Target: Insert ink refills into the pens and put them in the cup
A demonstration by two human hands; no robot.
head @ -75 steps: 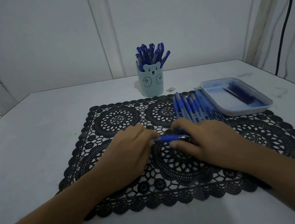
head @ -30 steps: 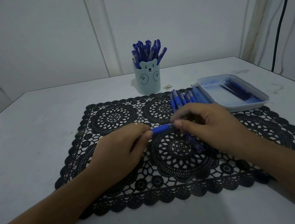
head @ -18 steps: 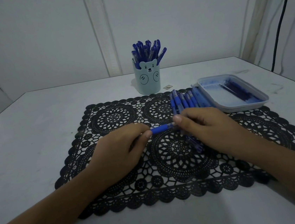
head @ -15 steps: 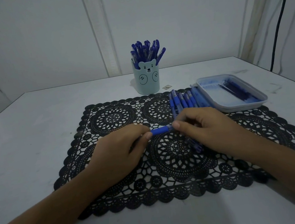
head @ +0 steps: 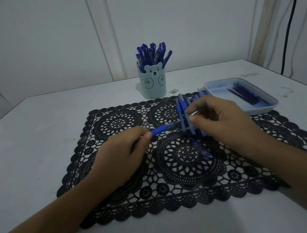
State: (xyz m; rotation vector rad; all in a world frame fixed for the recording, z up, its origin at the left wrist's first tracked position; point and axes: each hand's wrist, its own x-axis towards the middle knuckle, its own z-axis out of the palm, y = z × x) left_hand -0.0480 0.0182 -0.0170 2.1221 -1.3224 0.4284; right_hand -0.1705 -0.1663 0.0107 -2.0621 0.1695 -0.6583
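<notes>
Head view: above the black lace placemat (head: 117,178), the right hand (head: 224,119) has drawn away from the blue plastic pen (head: 162,129), pinching a small silvery tip piece (head: 194,113). The left hand (head: 121,156) grips the pen, apparently opened for a refill and well short of the pale-blue bear-faced cup (head: 153,85).

The placemat (head: 115,123) is recorded as matt black openwork plastic; the cup (head: 154,86) as smooth matt pale-blue plastic; the tray (head: 263,110) as smooth, faintly glossy plastic. A matt blue grip and clear barrel are noted on the pen (head: 161,129); bright metal on the slim tip (head: 194,113).
</notes>
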